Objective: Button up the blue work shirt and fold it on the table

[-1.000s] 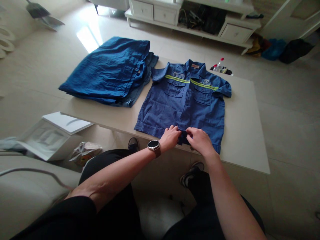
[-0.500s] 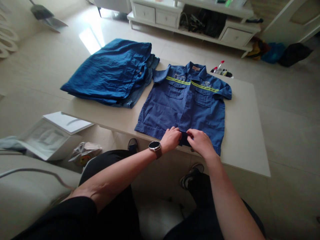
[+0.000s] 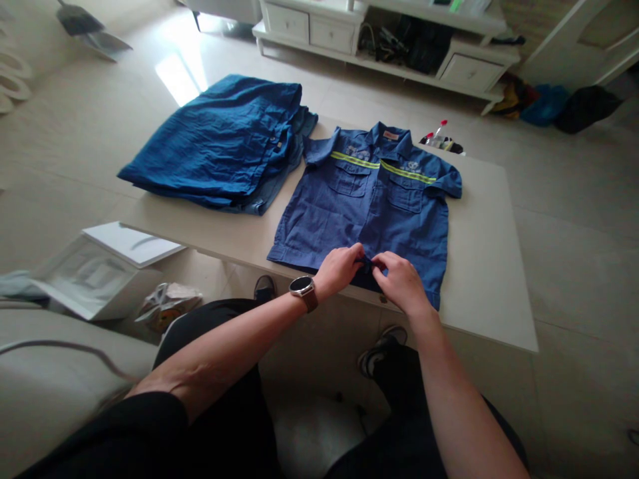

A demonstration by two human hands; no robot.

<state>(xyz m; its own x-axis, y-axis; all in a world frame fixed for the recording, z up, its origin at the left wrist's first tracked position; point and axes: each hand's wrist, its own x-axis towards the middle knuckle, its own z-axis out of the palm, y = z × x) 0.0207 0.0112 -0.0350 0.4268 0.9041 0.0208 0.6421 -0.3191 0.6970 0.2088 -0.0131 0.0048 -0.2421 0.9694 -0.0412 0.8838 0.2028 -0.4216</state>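
Observation:
A blue short-sleeved work shirt point(image 3: 364, 206) with a yellow-green reflective stripe lies face up on the low beige table point(image 3: 489, 266), collar away from me. My left hand point(image 3: 338, 269), with a watch on its wrist, pinches the shirt's front placket just above the hem. My right hand point(image 3: 399, 283) pinches the same spot from the other side, fingertips nearly touching the left ones. Both hands are closed on the fabric at the near table edge.
A pile of folded blue garments point(image 3: 219, 143) lies on the table's left part. Small bottles point(image 3: 439, 136) stand at the far edge. A white open box point(image 3: 100, 266) sits on the floor to the left, and a white TV cabinet point(image 3: 389, 40) stands beyond.
Both hands have moved slightly up the placket from the hem and drawn closer together. The shirt and pile have stayed in place.

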